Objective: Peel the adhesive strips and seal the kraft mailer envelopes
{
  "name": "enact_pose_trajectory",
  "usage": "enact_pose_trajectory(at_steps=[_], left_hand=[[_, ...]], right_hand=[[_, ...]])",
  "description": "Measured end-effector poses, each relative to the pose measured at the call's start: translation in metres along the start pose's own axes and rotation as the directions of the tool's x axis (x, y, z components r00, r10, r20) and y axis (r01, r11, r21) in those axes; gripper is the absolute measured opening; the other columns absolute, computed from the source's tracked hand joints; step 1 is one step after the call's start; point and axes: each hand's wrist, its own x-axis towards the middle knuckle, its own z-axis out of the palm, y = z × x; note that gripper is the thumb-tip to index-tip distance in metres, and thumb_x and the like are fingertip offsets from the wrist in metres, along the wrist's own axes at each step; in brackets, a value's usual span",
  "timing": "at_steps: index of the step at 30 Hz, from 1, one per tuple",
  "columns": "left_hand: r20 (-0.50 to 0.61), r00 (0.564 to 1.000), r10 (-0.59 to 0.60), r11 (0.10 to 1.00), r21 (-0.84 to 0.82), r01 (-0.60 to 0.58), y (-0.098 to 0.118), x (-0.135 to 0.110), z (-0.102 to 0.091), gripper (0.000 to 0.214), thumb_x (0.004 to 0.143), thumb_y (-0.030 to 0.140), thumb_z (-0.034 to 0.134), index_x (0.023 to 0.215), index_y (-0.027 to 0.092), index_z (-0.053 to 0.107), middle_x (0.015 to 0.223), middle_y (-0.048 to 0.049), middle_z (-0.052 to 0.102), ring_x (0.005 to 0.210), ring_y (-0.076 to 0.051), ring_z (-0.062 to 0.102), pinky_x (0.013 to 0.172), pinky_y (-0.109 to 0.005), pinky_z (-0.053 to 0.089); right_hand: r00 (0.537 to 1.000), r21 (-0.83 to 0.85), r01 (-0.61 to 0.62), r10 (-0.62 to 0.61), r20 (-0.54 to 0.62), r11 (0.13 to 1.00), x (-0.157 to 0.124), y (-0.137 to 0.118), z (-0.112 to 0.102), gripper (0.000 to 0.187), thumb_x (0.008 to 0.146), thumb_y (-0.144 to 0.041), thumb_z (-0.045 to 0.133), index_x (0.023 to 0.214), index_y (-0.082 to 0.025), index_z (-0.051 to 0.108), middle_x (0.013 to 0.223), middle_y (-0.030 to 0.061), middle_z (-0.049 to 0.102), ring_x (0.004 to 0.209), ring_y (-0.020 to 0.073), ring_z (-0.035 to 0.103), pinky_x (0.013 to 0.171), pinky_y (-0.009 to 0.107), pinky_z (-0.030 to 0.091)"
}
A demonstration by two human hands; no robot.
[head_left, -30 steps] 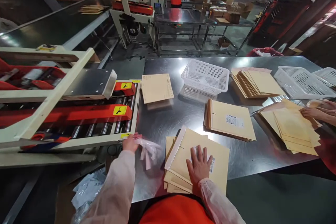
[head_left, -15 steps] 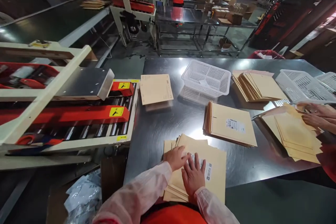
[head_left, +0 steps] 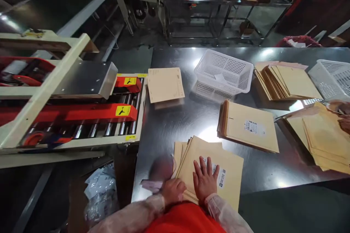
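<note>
A loose stack of tan cardboard envelopes (head_left: pixel 229 167) lies at the table's near edge, fanned out along its left side. My right hand (head_left: pixel 205 182) rests flat on the top envelope with fingers spread, partly covering a white printed label (head_left: pixel 222 178). At the stack's lower left edge, my left hand (head_left: pixel 173 190) has its fingers curled around the envelope edges. A pale purplish strip (head_left: pixel 151 185) shows just left of that hand; whether it is an object or a reflection is unclear.
Beyond are a labelled envelope stack (head_left: pixel 251 125), a white plastic basket (head_left: pixel 224 71), another stack (head_left: pixel 294 80) and a flat envelope (head_left: pixel 165 85). A roller conveyor (head_left: pixel 109 128) adjoins the table (head_left: pixel 191 123) at left. A co-worker's hand (head_left: pixel 345 116) touches envelopes at right.
My left hand has moved from the top of the stack down to its lower left edge. The right hand stays flat on the envelope. The view has tilted downward.
</note>
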Motion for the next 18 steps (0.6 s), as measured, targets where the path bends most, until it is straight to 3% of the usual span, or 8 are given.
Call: enact_pose_trajectory(at_steps=[2, 4, 7, 10, 11, 13, 14, 18], left_hand=[[0.031, 0.999, -0.023, 1.000, 0.000, 0.023, -0.030, -0.021, -0.001, 0.023, 0.089, 0.036, 0.049, 0.076, 0.024, 0.065, 0.088, -0.0155, 0.072, 0.089, -0.030, 0.070, 0.076, -0.041, 0.052], [-0.187, 0.980, -0.065, 0.996, -0.076, 0.051, -0.055, -0.012, -0.039, 0.027, 0.089, 0.040, 0.046, 0.073, 0.026, 0.064, 0.080, -0.0124, 0.072, 0.081, -0.028, 0.070, 0.074, -0.040, 0.051], [-0.614, 0.705, -0.354, 0.935, -0.213, 0.283, -0.081, 0.047, -0.161, 0.037, 0.093, 0.047, 0.038, 0.099, 0.022, 0.064, 0.098, -0.0137, 0.071, 0.093, -0.028, 0.068, 0.082, -0.040, 0.051], [-0.689, 0.427, -0.586, 0.797, -0.395, 0.458, -0.096, 0.119, -0.298, 0.070, 0.085, 0.055, 0.058, 0.136, 0.011, 0.045, 0.133, -0.0214, 0.060, 0.121, -0.033, 0.059, 0.096, -0.040, 0.048], [-0.624, 0.387, -0.678, 0.722, -0.469, 0.508, -0.100, 0.138, -0.333, 0.081, 0.081, 0.059, 0.062, 0.140, 0.007, 0.041, 0.135, -0.0245, 0.058, 0.123, -0.035, 0.059, 0.096, -0.041, 0.048], [-0.549, 0.394, -0.737, 0.669, -0.511, 0.539, -0.105, 0.163, -0.378, 0.081, 0.077, 0.056, 0.069, 0.132, 0.001, 0.048, 0.127, -0.0300, 0.062, 0.118, -0.040, 0.061, 0.091, -0.044, 0.050], [-0.527, 0.420, -0.739, 0.670, -0.506, 0.543, -0.107, 0.169, -0.389, 0.074, 0.076, 0.052, 0.071, 0.126, 0.001, 0.054, 0.124, -0.0309, 0.063, 0.117, -0.042, 0.062, 0.090, -0.044, 0.050], [-0.540, 0.472, -0.697, 0.716, -0.483, 0.505, -0.115, 0.165, -0.390, 0.045, 0.068, 0.043, 0.077, 0.094, 0.008, 0.065, 0.113, -0.0278, 0.068, 0.115, -0.044, 0.062, 0.086, -0.043, 0.049]], right_hand=[[1.000, -0.011, -0.003, 0.003, -0.011, 1.000, 0.005, -0.003, 0.000, 0.051, 0.100, -0.048, 0.036, 0.150, -0.041, 0.036, 0.162, -0.0025, 0.020, 0.152, 0.0378, 0.009, 0.114, 0.073, -0.007], [0.999, -0.011, 0.011, -0.012, -0.032, 1.000, 0.010, -0.013, 0.001, 0.051, 0.099, -0.049, 0.037, 0.150, -0.039, 0.038, 0.161, 0.0001, 0.023, 0.151, 0.0401, 0.012, 0.113, 0.075, -0.004], [0.989, 0.031, 0.125, -0.122, -0.080, 0.992, 0.016, -0.036, 0.005, 0.050, 0.098, -0.051, 0.040, 0.148, -0.041, 0.042, 0.159, 0.0019, 0.031, 0.148, 0.0428, 0.022, 0.110, 0.080, 0.007], [0.941, 0.096, 0.284, -0.258, -0.220, 0.954, 0.031, -0.038, -0.005, 0.049, 0.097, -0.050, 0.043, 0.145, -0.041, 0.048, 0.153, 0.0036, 0.044, 0.141, 0.0407, 0.038, 0.108, 0.074, 0.029], [0.924, 0.137, 0.308, -0.261, -0.280, 0.942, 0.043, -0.029, -0.016, 0.047, 0.098, -0.048, 0.042, 0.143, -0.038, 0.051, 0.148, 0.0052, 0.051, 0.136, 0.0366, 0.046, 0.107, 0.066, 0.037], [0.915, 0.240, 0.267, -0.167, -0.368, 0.933, 0.078, 0.004, -0.050, 0.044, 0.100, -0.042, 0.036, 0.135, -0.027, 0.060, 0.129, 0.0090, 0.065, 0.117, 0.0256, 0.062, 0.100, 0.043, 0.050], [0.914, 0.307, 0.109, 0.026, -0.405, 0.946, 0.099, 0.027, -0.073, 0.045, 0.101, -0.039, 0.032, 0.127, -0.021, 0.064, 0.116, 0.0112, 0.070, 0.099, 0.0217, 0.067, 0.090, 0.036, 0.053], [0.809, 0.196, -0.429, 0.472, -0.350, 0.882, 0.179, 0.118, -0.157, 0.047, 0.097, -0.026, 0.037, 0.136, -0.004, 0.051, 0.119, 0.0193, 0.063, 0.102, 0.0219, 0.063, 0.091, 0.032, 0.048]])
